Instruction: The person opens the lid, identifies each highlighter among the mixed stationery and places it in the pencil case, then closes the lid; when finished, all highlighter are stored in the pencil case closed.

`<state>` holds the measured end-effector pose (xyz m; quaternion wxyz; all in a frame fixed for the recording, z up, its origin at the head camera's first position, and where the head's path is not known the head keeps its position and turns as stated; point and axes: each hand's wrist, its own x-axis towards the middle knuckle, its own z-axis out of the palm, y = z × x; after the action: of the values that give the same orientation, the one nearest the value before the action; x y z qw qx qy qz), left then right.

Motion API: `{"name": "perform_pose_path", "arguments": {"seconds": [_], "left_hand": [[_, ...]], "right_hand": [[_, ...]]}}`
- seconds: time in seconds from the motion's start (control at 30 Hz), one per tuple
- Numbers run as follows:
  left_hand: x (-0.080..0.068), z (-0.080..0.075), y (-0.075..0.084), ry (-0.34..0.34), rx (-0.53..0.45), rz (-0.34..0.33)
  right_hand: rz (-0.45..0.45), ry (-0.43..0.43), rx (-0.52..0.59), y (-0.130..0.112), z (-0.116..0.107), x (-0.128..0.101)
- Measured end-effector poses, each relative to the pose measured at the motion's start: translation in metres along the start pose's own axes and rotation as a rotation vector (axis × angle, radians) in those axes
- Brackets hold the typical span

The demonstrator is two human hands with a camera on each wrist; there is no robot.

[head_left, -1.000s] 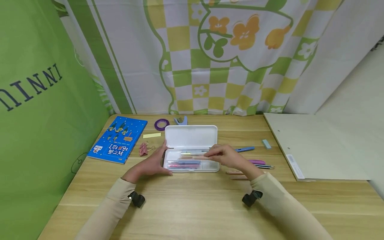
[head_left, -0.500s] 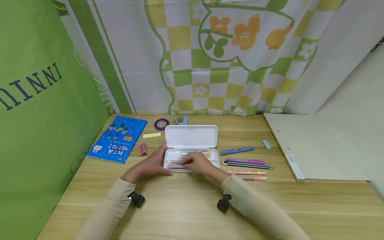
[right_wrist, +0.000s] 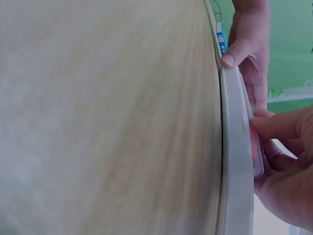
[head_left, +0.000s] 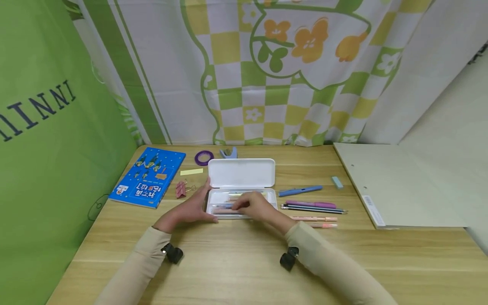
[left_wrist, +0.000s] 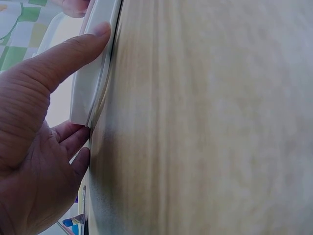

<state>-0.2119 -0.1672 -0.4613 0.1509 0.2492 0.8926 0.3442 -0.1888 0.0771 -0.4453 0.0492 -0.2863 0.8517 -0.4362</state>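
Note:
An open white pencil case (head_left: 241, 173) lies mid-table, its tray (head_left: 271, 195) holding several pens. My left hand (head_left: 192, 208) grips the tray's left end, with the thumb along the front wall (left_wrist: 93, 83) and the fingers behind the end. My right hand (head_left: 252, 206) reaches into the front of the tray. Its fingertips pinch a pink pen (head_left: 220, 210) that lies along the front wall. In the right wrist view the fingertips (right_wrist: 268, 126) press a pink shape (right_wrist: 255, 147) against the tray's rim (right_wrist: 235, 161). The left hand (right_wrist: 249, 44) shows beyond it.
To the right of the case lie a blue pen (head_left: 300, 191), a purple pen (head_left: 310, 204), dark pencils (head_left: 316, 209), two pink pens (head_left: 314, 219) and an eraser (head_left: 337, 182). To its left are a blue book (head_left: 146, 177), a pink clip (head_left: 181, 189), a yellow note (head_left: 192, 171) and a purple ring (head_left: 203, 157). A grey board (head_left: 396, 186) lies far right.
My right hand carried a pink pen from above the tray's right half down to its front left, then stayed there. The left hand kept its hold on the case.

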Motion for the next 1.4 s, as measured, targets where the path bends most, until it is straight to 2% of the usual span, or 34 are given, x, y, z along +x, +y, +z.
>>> {"name": "perform_pose_path", "arguments": {"seconds": [0.13, 0.3, 0.47, 0.63, 0.87, 1.1, 1.23, 1.4], "left_hand": [[0.000, 0.000, -0.001, 0.004, 0.000, 0.010], [0.000, 0.001, -0.002, -0.001, -0.003, 0.006], [0.000, 0.001, -0.001, -0.001, -0.003, -0.014], [0.000, 0.000, 0.001, 0.001, -0.006, -0.010], [-0.001, -0.002, 0.004, -0.009, -0.013, -0.005], [-0.001, -0.001, 0.001, -0.002, -0.021, -0.003], [-0.001, -0.001, 0.000, -0.003, -0.021, 0.004], [-0.001, -0.002, 0.001, 0.004, -0.018, 0.008]], "right_hand": [[-0.043, -0.001, -0.024, 0.000, 0.004, 0.003], [-0.033, 0.010, -0.039, 0.000, 0.007, 0.006], [0.038, 0.023, -0.025, -0.002, 0.001, 0.004], [0.113, 0.026, 0.015, -0.001, -0.021, -0.005], [0.219, 0.045, 0.077, 0.011, -0.071, -0.037], [0.215, 0.090, 0.056, 0.042, -0.119, -0.082], [0.230, 0.069, 0.037, 0.054, -0.136, -0.106], [0.245, 0.000, -0.020, 0.063, -0.145, -0.127]]}}
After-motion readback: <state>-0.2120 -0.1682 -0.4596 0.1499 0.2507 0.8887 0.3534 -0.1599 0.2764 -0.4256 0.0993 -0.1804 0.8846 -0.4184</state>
